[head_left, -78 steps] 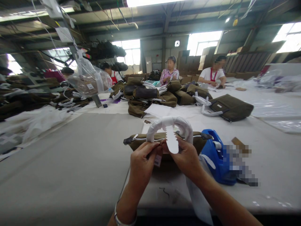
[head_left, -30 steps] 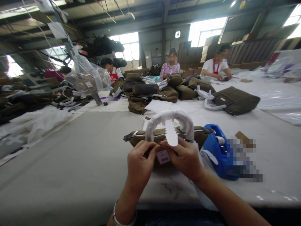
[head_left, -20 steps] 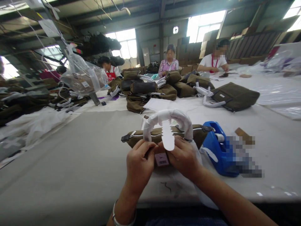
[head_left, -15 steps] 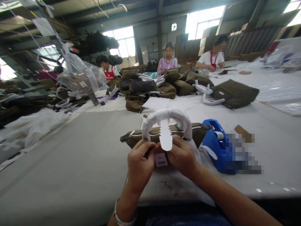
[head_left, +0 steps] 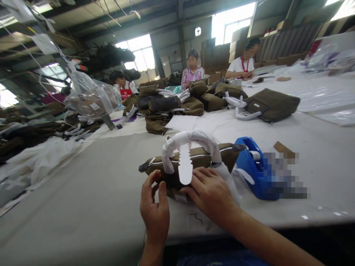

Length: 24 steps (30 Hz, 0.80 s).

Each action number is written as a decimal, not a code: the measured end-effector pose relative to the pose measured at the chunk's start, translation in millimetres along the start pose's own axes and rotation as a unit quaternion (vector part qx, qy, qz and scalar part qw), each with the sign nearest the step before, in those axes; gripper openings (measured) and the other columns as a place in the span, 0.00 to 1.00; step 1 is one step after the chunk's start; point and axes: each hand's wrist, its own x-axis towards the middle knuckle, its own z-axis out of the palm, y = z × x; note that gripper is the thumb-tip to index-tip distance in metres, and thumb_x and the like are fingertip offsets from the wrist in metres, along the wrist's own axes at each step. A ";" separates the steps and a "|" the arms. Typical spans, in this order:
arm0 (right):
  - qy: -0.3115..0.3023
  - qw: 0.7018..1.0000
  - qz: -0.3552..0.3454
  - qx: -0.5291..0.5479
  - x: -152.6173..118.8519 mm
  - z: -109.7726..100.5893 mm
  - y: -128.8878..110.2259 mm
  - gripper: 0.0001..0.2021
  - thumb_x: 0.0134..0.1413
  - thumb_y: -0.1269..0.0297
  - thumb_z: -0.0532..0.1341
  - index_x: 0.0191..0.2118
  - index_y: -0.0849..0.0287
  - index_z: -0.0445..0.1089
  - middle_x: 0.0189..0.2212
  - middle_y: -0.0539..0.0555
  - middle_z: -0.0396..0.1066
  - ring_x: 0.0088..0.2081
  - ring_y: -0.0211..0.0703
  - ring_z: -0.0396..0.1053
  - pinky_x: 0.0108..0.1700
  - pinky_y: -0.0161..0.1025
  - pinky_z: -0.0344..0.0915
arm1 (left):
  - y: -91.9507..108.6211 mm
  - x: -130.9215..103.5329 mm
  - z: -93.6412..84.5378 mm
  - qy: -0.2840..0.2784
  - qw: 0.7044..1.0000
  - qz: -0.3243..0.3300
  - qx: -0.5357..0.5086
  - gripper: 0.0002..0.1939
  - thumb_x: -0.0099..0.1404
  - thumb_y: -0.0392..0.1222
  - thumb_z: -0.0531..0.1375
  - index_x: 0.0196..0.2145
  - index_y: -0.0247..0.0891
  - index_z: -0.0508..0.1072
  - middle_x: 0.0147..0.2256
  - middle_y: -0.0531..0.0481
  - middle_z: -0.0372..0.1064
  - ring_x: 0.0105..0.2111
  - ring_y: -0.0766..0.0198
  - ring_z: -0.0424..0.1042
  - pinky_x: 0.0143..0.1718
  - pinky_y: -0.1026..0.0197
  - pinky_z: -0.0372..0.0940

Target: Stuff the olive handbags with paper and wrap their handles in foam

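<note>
while both our hands work at its near face, the olive zip-top handbag (head_left: 201,162) sits on the table (head_left: 97,192), just below the view's middle; we take it as the hub of our clock. our left hand (head_left: 155,208) is between seven and eight o'clock, thumb and fingers loosely curled apart, nothing seen between them. our right hand (head_left: 213,194) lies at five, fingers laid over the bag, thumb beside the hang tag (head_left: 181,197); whether it pinches anything we cannot tell. a notched white strip (head_left: 185,164) hangs from the white-wrapped handles (head_left: 203,136). the blue tape dispenser (head_left: 256,181) stands between three and four. we judge the step in hand as tending the tag area; further work there calls for steadying the bag and keeping clear of the strip.
</note>
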 end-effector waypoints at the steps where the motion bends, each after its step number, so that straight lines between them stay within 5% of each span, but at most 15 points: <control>1: -0.014 1.000 -0.013 0.008 -0.6 2.2 -2.1 0.11 0.63 0.66 0.64 0.50 0.61 0.75 0.43 0.59 0.80 0.43 0.54 0.76 0.46 0.48 0.72 | 0.1 -1.0 1.0 -0.014 1.000 0.005 0.011 0.17 0.73 0.44 0.59 0.58 0.45 0.70 0.52 0.47 0.74 0.50 0.60 0.74 0.51 0.61 0.70; 4: -0.007 0.994 -0.078 0.080 -4.9 -2.2 -4.1 0.09 0.65 0.73 0.60 0.47 0.59 0.75 0.42 0.55 0.80 0.41 0.47 0.76 0.44 0.43 0.73 | 2.5 3.7 -1.3 -0.016 0.994 0.068 0.080 0.21 0.72 0.44 0.60 0.61 0.45 0.68 0.53 0.44 0.73 0.51 0.56 0.74 0.51 0.56 0.71; 7: 0.100 0.983 -0.101 0.114 -19.4 -24.1 6.7 0.14 0.64 0.79 0.58 0.50 0.58 0.73 0.43 0.54 0.80 0.44 0.43 0.77 0.48 0.40 0.73 | -3.5 21.0 -12.2 0.021 0.976 0.139 0.169 0.25 0.70 0.45 0.62 0.63 0.46 0.66 0.61 0.41 0.66 0.62 0.49 0.64 0.64 0.45 0.60; 9: 0.185 0.978 -0.043 0.080 -35.3 -37.4 24.6 0.17 0.61 0.79 0.61 0.52 0.55 0.73 0.44 0.54 0.79 0.48 0.44 0.76 0.54 0.43 0.71 | -16.7 35.9 -18.4 0.015 0.978 0.125 0.164 0.33 0.68 0.49 0.65 0.67 0.47 0.62 0.68 0.41 0.57 0.69 0.46 0.53 0.70 0.41 0.48; 12: 0.275 0.946 0.171 0.034 -58.7 -36.9 61.6 0.18 0.63 0.65 0.64 0.57 0.51 0.70 0.53 0.57 0.75 0.56 0.52 0.73 0.60 0.52 0.68 | -43.3 51.6 -14.1 -0.068 0.998 -0.010 0.001 0.54 0.62 0.61 0.66 0.74 0.48 0.39 0.72 0.39 0.47 0.70 0.46 0.51 0.69 0.43 0.51; 14: 0.233 0.920 0.303 0.086 -66.3 -26.2 82.9 0.32 0.64 0.50 0.62 0.69 0.54 0.58 0.64 0.62 0.65 0.61 0.57 0.68 0.61 0.55 0.68 | -55.6 54.6 -3.0 -0.127 0.983 -0.092 -0.096 0.56 0.63 0.70 0.60 0.74 0.44 0.33 0.70 0.37 0.52 0.68 0.48 0.57 0.66 0.45 0.57; 18: 0.086 0.905 0.373 0.183 -52.1 -25.2 92.4 0.43 0.65 0.40 0.53 0.75 0.63 0.41 0.56 0.66 0.73 0.57 0.58 0.73 0.57 0.52 0.71 | -48.0 54.5 8.6 -0.126 0.981 -0.123 -0.081 0.41 0.67 0.70 0.54 0.66 0.37 0.64 0.65 0.38 0.62 0.67 0.48 0.59 0.68 0.48 0.54; 21: 0.050 0.914 0.399 0.057 -28.0 -55.6 79.0 0.46 0.64 0.39 0.54 0.75 0.65 0.40 0.44 0.65 0.80 0.48 0.63 0.78 0.52 0.54 0.72 | -24.1 59.3 -4.5 -0.116 0.986 -0.107 0.061 0.34 0.69 0.67 0.52 0.59 0.39 0.72 0.64 0.41 0.65 0.67 0.48 0.59 0.68 0.50 0.53; 24: -0.090 0.899 0.416 -0.105 -10.8 -80.5 72.0 0.42 0.66 0.40 0.51 0.74 0.63 0.46 0.36 0.65 0.80 0.43 0.70 0.78 0.47 0.61 0.72 | -5.5 65.6 -17.9 -0.237 0.929 -0.101 0.264 0.34 0.71 0.67 0.45 0.46 0.39 0.80 0.47 0.39 0.79 0.53 0.45 0.75 0.53 0.51 0.69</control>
